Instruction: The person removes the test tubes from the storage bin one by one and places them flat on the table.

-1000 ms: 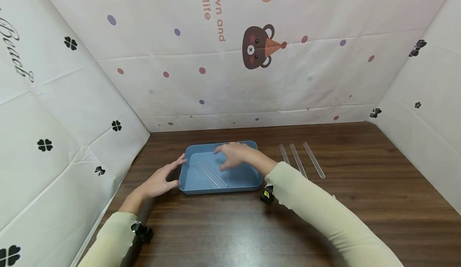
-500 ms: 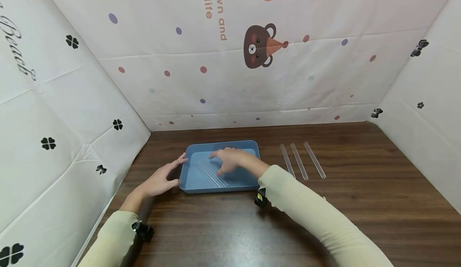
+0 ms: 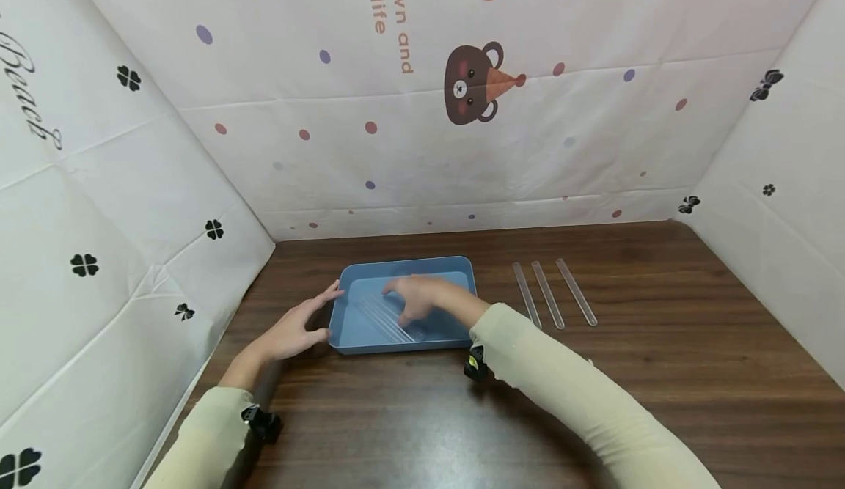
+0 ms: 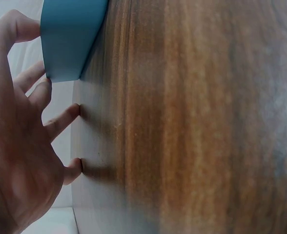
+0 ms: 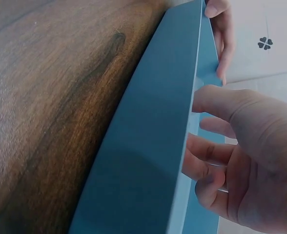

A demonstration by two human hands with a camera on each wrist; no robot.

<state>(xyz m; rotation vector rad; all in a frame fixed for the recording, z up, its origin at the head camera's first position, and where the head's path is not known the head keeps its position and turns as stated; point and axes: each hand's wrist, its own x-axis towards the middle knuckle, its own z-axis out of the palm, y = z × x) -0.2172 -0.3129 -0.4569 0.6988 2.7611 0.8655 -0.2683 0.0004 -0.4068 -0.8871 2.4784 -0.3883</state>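
White backdrop [image 3: 409, 159], three sides, creased; dots and a sideways bear head [image 3: 465, 87] on the far panel, clovers and bows on the side panels. Brown wood-grain worktop [image 3: 667, 328] below, glare at the near edge. Pale sleeves: right sleeve [image 3: 587, 401] reaches in from lower right, left sleeve [image 3: 201, 441] from lower left. Blue tray [image 3: 409, 347] flat on the worktop, toward the far side, rounded corners, low walls. Left hand [image 3: 289, 335]: fingers spread, at the tray's left end; thumb touching near corner, index at the rim, two fingertips down on the worktop in the left wrist view. Right hand [image 3: 420, 300]: over the tray, palm down, fingers bent, thumb and index apart at the tubes; tips partly hidden by the tray wall in the right wrist view, can't tell if it pinches one. Black wrist devices on both cuffs, left unit [image 3: 262, 425], right unit [image 3: 475, 364]. Clear tubes [image 3: 383, 320] lie side by side, slanted, inside the tray, left of the right hand; count unclear. Three more on the worktop right of the tray, roughly parallel: left tube [image 3: 527, 295], middle tube [image 3: 549, 295], right tube [image 3: 576, 292], the last set slightly wider.
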